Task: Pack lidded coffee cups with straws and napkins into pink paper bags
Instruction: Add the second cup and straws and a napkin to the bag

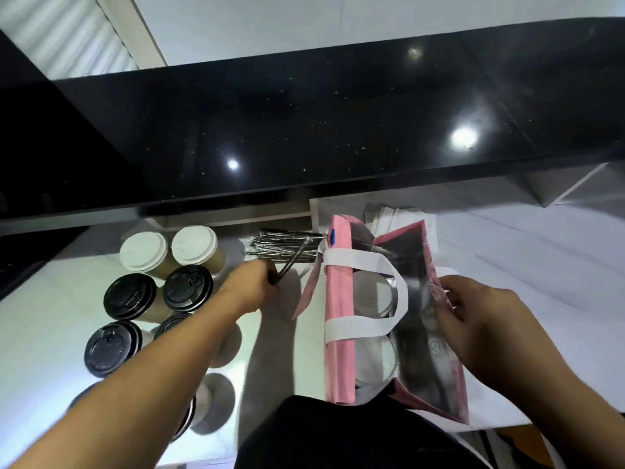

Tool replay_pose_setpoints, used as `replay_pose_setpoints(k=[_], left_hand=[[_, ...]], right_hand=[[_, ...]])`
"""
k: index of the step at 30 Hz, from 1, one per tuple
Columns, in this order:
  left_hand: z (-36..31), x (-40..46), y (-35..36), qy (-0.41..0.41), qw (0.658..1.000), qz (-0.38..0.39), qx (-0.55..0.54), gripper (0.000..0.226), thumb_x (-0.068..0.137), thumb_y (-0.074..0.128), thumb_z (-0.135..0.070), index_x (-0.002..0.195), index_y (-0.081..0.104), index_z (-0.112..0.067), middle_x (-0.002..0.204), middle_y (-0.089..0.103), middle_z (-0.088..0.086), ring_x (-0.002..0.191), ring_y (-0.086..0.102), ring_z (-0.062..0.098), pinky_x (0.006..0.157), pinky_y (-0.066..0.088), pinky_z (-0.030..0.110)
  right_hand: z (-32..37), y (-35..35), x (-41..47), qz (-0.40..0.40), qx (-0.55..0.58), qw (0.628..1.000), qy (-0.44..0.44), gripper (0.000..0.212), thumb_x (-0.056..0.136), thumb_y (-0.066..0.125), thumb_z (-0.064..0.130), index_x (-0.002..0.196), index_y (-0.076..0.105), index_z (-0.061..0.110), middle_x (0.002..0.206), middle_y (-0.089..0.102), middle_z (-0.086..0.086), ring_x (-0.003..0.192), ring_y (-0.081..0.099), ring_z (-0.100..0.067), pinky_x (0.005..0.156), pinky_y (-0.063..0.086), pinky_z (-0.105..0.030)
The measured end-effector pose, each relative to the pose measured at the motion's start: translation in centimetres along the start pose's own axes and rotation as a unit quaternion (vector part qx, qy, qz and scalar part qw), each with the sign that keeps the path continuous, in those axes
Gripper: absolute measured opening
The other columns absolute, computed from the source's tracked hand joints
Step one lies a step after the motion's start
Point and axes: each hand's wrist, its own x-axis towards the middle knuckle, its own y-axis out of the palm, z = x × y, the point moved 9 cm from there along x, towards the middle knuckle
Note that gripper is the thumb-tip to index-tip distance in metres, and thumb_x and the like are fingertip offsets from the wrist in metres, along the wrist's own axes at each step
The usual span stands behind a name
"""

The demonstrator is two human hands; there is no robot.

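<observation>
Head: pink bag [341, 333] w/ 2 lidded cups [372, 360]; left hand [252, 287] pinches straw [292, 262].

Café counter: lidded takeaway cups [159, 292]

Left arm stretched forward, left hand [252, 288] curled in a pinching grip; right hand [480, 319] bent inward, fingers pinching.

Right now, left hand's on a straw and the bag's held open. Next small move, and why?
Probably carry the straw across and drop it into the pink bag. The left hand already pinches one straw, lifted off the straw pile, the right hand holds the bag's far wall open, and two white-lidded cups already sit inside.
</observation>
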Motion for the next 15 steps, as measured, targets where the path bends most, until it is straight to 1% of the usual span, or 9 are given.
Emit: replay_pose_setpoints(k=[1,3,5,7,9,11,13,15], left_hand=[[0.2,-0.9,-1.1,-0.006,1.0,-0.015,-0.023,0.009,0.081,0.073,-0.025,0.087,0.066,-0.026,0.082,0.071,-0.003,0.07,0.066,0.019,0.053,0.044,0.026],[0.3,-2.9,-3.3,-0.012,0.997,-0.039,-0.068,0.016,0.082,0.076,-0.023,0.097,0.071,-0.028,0.084,0.074,-0.008,0.076,0.068,0.015,0.065,0.051,0.029],[-0.2,-5.2,-5.3,-0.012,0.992,-0.058,-0.115,0.017,0.083,0.077,-0.02,0.095,0.072,-0.03,0.081,0.074,-0.011,0.076,0.07,0.009,0.075,0.056,0.031],[-1.6,-7.6,-7.5,-0.003,0.988,-0.076,-0.137,0.012,0.084,0.076,-0.018,0.093,0.075,-0.026,0.08,0.076,-0.01,0.079,0.072,0.011,0.08,0.058,0.037],[-4.2,-10.0,-10.2,0.018,0.985,-0.098,-0.144,0.011,0.086,0.075,-0.018,0.093,0.077,-0.026,0.081,0.076,-0.011,0.079,0.072,0.01,0.081,0.059,0.039],[-8.0,-12.4,-12.9,0.05,0.982,-0.102,-0.149,0.013,0.087,0.073,-0.02,0.093,0.076,-0.031,0.081,0.075,-0.014,0.077,0.071,0.007,0.08,0.059,0.038],[-12.7,-14.6,-14.8,0.088,0.983,-0.075,-0.142,0.017,0.087,0.072,-0.025,0.095,0.074,-0.04,0.081,0.074,-0.019,0.074,0.07,0.003,0.076,0.06,0.036],[-17.0,-16.0,-15.1,0.115,0.987,-0.022,-0.114,0.015,0.087,0.071,-0.029,0.095,0.076,-0.04,0.08,0.074,-0.019,0.072,0.07,0.003,0.072,0.061,0.037]], right_hand=[[-0.3,0.2,0.1,0.01,0.004,1.0,0.011,0.019,0.096,0.054,0.035,0.087,0.064,0.022,0.064,0.066,0.0,0.061,0.059,-0.025,0.054,0.05,-0.043],[-1.2,0.8,0.5,0.046,0.002,0.998,0.039,0.02,0.098,0.049,0.04,0.089,0.063,0.027,0.069,0.068,0.005,0.065,0.06,-0.016,0.057,0.051,-0.038],[-1.5,1.2,0.6,0.067,0.001,0.997,0.044,0.021,0.098,0.045,0.041,0.092,0.062,0.031,0.072,0.069,0.01,0.067,0.061,-0.012,0.058,0.052,-0.035],[-1.3,1.0,0.6,0.069,0.012,0.997,0.037,0.021,0.099,0.046,0.04,0.093,0.064,0.031,0.074,0.07,0.012,0.068,0.063,-0.013,0.06,0.053,-0.035],[-1.1,0.7,0.6,0.061,0.02,0.998,0.029,0.021,0.1,0.048,0.039,0.092,0.064,0.028,0.075,0.071,0.011,0.069,0.064,-0.015,0.062,0.055,-0.039],[-0.9,0.5,0.5,0.055,0.018,0.998,0.021,0.021,0.1,0.048,0.039,0.091,0.062,0.027,0.076,0.071,0.009,0.07,0.065,-0.016,0.064,0.055,-0.041],[-0.7,0.5,0.5,0.055,0.01,0.998,0.011,0.023,0.101,0.048,0.041,0.091,0.061,0.026,0.079,0.072,0.006,0.073,0.066,-0.02,0.065,0.056,-0.041],[-0.7,0.4,0.5,0.056,0.011,0.998,0.004,0.026,0.101,0.046,0.042,0.091,0.062,0.024,0.081,0.073,0.004,0.075,0.067,-0.023,0.066,0.056,-0.042]])
